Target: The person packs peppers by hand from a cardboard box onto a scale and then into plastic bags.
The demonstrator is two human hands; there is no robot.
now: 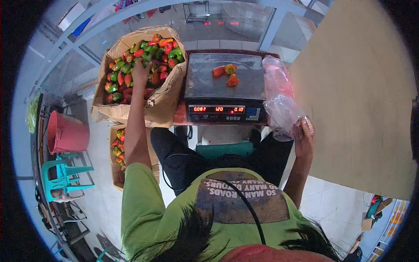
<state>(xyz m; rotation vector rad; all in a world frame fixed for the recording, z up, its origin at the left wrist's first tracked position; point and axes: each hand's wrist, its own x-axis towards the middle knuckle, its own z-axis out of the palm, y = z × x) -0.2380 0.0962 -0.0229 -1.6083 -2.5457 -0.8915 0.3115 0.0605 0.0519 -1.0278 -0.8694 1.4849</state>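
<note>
At the far left, my left hand reaches down into a big cardboard box full of red, green and orange peppers. Its fingers are apart and touch the peppers, with a green one just beyond the fingertips. Three peppers lie on the metal plate of a digital scale in front of me, apart from both hands. On the right, my right hand is closed on the edge of a clear plastic bag. Several bags appear bunched together there, beside the scale, with pink showing through.
Below the large box stands a smaller box of peppers. A red bucket and a teal plastic chair are at the left. A large tan board stands at the right, and a metal-framed glass partition runs behind the scale.
</note>
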